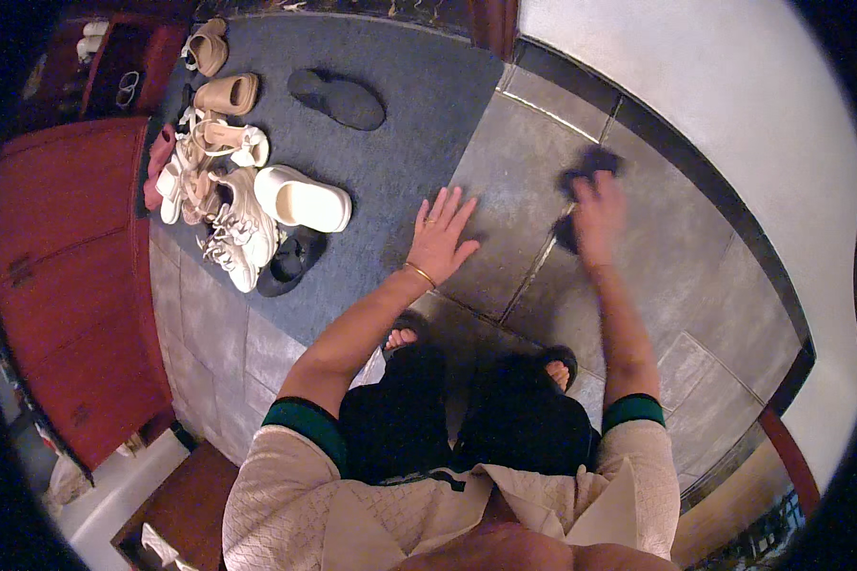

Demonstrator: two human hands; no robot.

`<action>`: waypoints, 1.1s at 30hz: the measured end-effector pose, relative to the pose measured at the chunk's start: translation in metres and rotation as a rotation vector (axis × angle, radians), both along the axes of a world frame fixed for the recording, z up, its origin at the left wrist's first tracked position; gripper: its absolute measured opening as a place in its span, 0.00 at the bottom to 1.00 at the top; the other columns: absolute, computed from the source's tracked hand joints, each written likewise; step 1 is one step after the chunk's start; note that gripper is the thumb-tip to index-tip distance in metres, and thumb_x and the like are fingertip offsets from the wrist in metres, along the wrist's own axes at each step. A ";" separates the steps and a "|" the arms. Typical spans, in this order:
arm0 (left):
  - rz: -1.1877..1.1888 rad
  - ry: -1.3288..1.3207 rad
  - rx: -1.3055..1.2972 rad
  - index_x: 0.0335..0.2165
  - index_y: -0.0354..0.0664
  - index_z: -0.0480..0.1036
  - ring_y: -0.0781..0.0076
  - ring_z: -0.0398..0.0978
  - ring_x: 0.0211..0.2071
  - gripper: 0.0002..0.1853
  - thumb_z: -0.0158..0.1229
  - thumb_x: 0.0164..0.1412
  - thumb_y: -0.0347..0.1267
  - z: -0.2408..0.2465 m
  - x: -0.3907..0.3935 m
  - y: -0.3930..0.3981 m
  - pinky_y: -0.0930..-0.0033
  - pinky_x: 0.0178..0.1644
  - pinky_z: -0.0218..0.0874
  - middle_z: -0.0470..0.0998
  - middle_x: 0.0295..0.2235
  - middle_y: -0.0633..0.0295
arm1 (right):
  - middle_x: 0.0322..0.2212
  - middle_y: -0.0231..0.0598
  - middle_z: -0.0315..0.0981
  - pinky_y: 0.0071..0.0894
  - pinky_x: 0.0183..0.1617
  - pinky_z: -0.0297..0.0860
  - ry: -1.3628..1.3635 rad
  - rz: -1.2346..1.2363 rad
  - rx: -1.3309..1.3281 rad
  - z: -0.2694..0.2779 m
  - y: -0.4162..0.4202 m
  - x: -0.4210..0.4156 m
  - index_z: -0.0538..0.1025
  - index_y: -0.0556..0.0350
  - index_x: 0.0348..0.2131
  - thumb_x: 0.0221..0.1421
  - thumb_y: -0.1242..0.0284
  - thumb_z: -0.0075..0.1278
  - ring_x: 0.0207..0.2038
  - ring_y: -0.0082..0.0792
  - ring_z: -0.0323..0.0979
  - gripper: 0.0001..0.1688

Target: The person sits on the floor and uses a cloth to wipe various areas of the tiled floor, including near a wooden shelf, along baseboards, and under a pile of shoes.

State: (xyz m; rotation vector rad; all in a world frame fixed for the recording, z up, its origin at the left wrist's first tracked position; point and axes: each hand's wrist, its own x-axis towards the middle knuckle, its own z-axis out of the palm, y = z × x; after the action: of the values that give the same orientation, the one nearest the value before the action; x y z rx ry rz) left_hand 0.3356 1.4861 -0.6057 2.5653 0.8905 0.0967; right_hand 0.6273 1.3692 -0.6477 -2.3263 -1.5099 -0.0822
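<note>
My left hand is spread with nothing in it, above the right edge of the blue-grey mat. A ring and a gold-coloured bangle are on it. My right hand is blurred over the grey tiles and has its fingers on a dark shoe. The hand hides the middle of that shoe, and its kind is too blurred to tell. A black shoe lies on the upper part of the mat. Nearest my left hand among the gathered footwear are a white slip-on shoe and a black shoe.
White lace-up sneakers, white bow sandals and tan shoes crowd the mat's left side. A red cabinet borders them. At right, a white wall meets a dark skirting. My sandalled feet are below my hands.
</note>
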 end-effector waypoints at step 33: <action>-1.458 -1.087 -2.145 0.33 0.35 0.80 0.72 0.66 0.14 0.08 0.56 0.60 0.28 0.291 0.069 0.004 0.71 0.15 0.52 0.74 0.19 0.62 | 0.69 0.38 0.35 0.59 0.64 0.55 0.136 0.474 -0.701 0.073 -0.206 -0.094 0.55 0.28 0.64 0.47 0.75 0.50 0.66 0.53 0.47 0.47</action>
State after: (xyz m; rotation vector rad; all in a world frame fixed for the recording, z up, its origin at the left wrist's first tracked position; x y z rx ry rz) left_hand 0.4045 1.4896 -0.3143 0.3003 -0.9906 0.0187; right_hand 0.5330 1.1635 -0.5744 -2.2757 -2.2214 0.8289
